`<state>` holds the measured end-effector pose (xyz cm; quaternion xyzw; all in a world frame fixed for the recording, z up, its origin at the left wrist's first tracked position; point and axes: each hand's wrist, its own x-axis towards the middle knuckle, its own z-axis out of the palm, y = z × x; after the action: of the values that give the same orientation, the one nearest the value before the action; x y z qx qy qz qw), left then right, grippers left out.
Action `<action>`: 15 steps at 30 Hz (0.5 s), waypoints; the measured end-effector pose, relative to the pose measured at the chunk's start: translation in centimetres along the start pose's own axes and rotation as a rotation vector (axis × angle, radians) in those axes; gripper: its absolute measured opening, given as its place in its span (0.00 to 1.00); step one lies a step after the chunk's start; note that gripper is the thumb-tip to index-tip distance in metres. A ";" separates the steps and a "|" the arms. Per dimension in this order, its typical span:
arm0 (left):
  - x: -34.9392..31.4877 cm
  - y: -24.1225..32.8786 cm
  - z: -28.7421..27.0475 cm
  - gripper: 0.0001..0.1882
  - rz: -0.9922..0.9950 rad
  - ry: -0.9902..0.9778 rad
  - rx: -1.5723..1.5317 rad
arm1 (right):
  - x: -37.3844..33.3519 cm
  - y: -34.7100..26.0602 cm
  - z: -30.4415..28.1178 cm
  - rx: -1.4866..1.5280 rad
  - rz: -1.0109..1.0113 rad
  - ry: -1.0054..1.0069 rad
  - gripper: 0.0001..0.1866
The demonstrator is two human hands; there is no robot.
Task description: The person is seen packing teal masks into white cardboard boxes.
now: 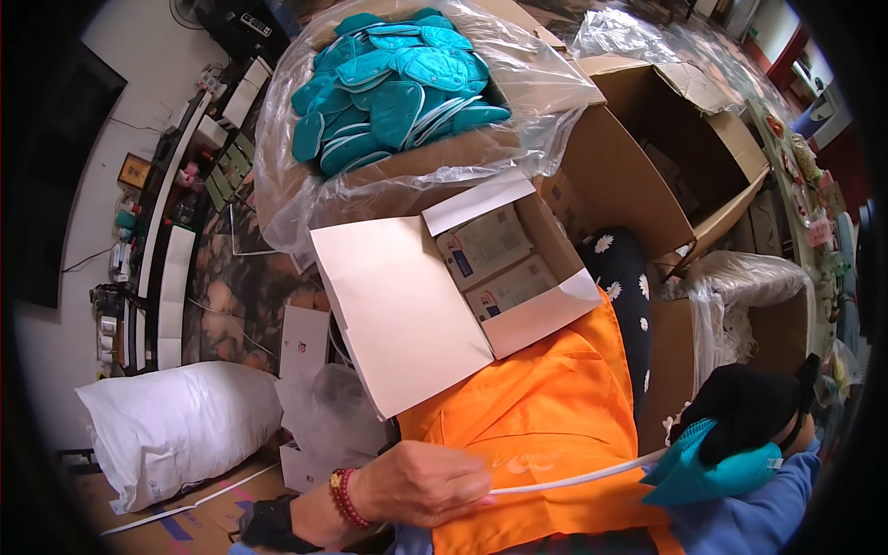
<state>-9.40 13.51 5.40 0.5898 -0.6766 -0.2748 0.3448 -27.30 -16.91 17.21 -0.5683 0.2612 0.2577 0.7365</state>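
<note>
My left hand [421, 484], bare with a red bead bracelet at the wrist, is closed on one end of a narrow white strap [578, 478]. The strap runs across my orange apron [536, 407] to a folded teal fabric piece [708, 467] at the right. My right hand [747, 407], covered in black, is closed over that teal piece; its fingertips are hidden. On my lap in front stands an open carton [398, 314] with a flap spread to the left. Inside it lie white printed packets [486, 243].
A large plastic-lined carton [435, 162] heaped with teal quilted pads [398, 83] stands beyond. At the right are an open brown carton [629, 176] and another plastic-lined one [782, 314]. A stuffed white sack [185, 425] lies at the left beside clear plastic bags [338, 416].
</note>
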 end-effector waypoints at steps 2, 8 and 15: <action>-6.5 -3.9 0.9 0.11 0.014 0.116 0.293 | -0.2 0.0 -0.6 -0.024 -0.086 0.098 0.12; -11.3 -5.9 -0.8 0.14 -0.877 0.671 -0.564 | 3.0 1.0 -1.2 -0.081 -0.350 0.464 0.15; -16.9 -19.6 1.9 0.24 -0.768 1.252 -1.358 | 6.5 3.6 -0.2 -0.123 -0.487 0.680 0.18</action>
<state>2.10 27.15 -13.43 0.4849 0.1637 -0.3358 0.7907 -25.05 -15.80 10.21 -0.7091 0.3313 -0.1110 0.6124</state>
